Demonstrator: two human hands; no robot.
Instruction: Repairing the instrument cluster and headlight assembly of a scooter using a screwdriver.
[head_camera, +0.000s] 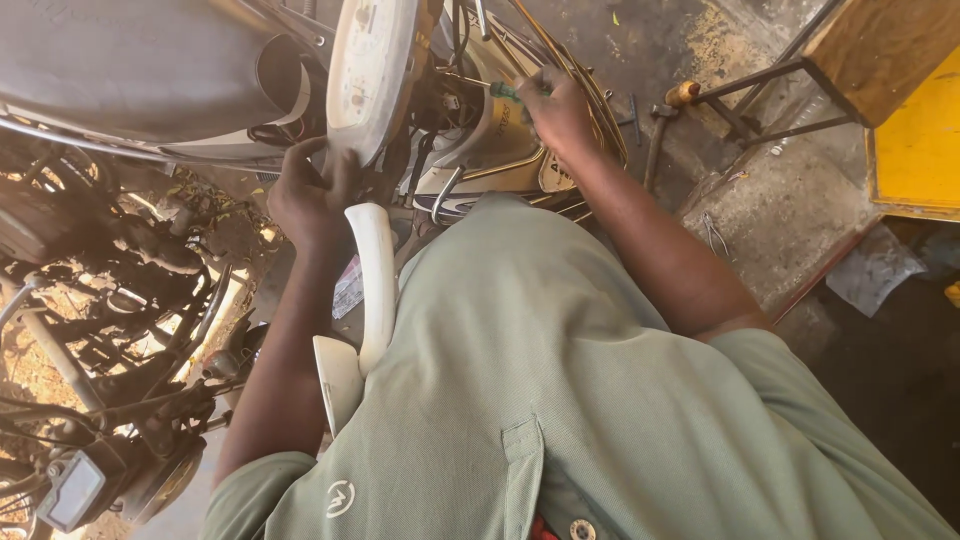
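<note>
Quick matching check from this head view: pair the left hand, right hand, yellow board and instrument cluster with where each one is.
1. left hand
2. right hand
3. yellow board
4. instrument cluster

a. bottom left corner
b. gripping the white scooter panel
c. far right edge
d. holding a green-handled screwdriver

Pairs: 1-b, 2-d, 3-c, 4-a

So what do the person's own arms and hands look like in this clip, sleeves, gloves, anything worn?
Both hands, left hand and right hand, are bare: no gloves, rings or watch visible. The arms are bare up to short sleeves of a sage-green polo shirt, which has a chest pocket and a small white round logo.
</note>
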